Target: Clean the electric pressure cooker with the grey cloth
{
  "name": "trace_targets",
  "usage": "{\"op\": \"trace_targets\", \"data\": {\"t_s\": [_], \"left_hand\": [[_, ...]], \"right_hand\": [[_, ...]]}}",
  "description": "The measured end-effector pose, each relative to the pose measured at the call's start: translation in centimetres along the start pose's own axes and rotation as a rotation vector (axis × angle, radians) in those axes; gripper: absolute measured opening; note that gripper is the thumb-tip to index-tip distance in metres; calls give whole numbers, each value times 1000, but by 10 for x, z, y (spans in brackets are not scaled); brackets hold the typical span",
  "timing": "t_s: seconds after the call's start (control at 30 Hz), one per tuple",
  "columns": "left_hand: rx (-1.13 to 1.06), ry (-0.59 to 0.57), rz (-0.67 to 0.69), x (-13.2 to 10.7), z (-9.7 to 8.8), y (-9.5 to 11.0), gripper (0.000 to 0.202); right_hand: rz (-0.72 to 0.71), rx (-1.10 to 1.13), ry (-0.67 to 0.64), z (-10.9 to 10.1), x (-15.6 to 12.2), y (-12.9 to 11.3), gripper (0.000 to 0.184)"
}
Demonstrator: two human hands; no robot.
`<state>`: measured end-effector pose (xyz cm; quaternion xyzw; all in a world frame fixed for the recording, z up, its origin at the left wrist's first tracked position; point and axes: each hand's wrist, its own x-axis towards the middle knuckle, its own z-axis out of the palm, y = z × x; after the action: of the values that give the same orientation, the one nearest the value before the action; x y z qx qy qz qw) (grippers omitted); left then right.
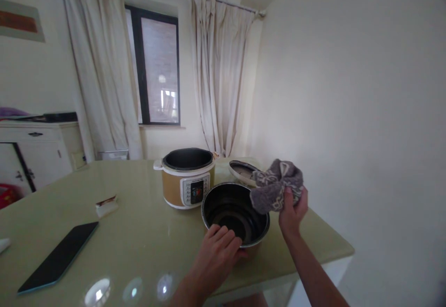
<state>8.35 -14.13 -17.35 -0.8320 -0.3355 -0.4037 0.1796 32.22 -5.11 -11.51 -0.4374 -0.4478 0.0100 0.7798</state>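
My left hand (223, 251) grips the near rim of a dark inner pot (232, 207), its fingers hooked over the edge. The pot is tilted a little on the table, its mouth facing me. In my right hand (293, 209) is a bunched grey patterned cloth (278, 187), held above the pot's right side and clear of the table. Just behind the pot stands a gold and white electric cooker (188, 181) with its top uncovered and a control panel in front. Its lid (242, 171) lies behind the pot, partly hidden by the cloth.
The pale green glossy table (139, 237) ends at a corner on the right, near a white wall. A dark tablet-like slab (59, 258) lies at the left, with a small packet (106, 205) beyond it. A white cabinet (42, 153) stands at far left.
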Motion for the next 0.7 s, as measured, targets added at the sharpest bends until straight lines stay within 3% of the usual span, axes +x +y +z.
{"op": "trace_targets", "data": {"t_s": [0.07,0.17,0.23,0.33,0.4,0.47,0.53,0.7], "left_hand": [[-1,-4,3,3,0,0,24],[27,0,9,6,-4,-2,27],[41,-26,24,8,-7,-4,32],[29,-69,10,10,-9,-9,38],[40,-61,-37,11,-7,-13,38],[49,-62,-65,11,-3,-17,37],[40,-94,-67,12,-1,-20,38],[29,-149,-63,16,-1,-24,45]], "right_hand": [[-186,5,-330,12,9,-26,38],[-394,-67,-1023,36,11,-53,41],[-391,-218,-1422,54,3,-57,55],[-275,-555,-1798,76,-21,-43,90],[-289,-636,-1944,87,-37,-27,87],[-391,-586,-2013,95,-49,-14,70],[-448,-593,-2003,102,-53,-6,64],[-375,-758,-1922,120,-49,-8,80]]}}
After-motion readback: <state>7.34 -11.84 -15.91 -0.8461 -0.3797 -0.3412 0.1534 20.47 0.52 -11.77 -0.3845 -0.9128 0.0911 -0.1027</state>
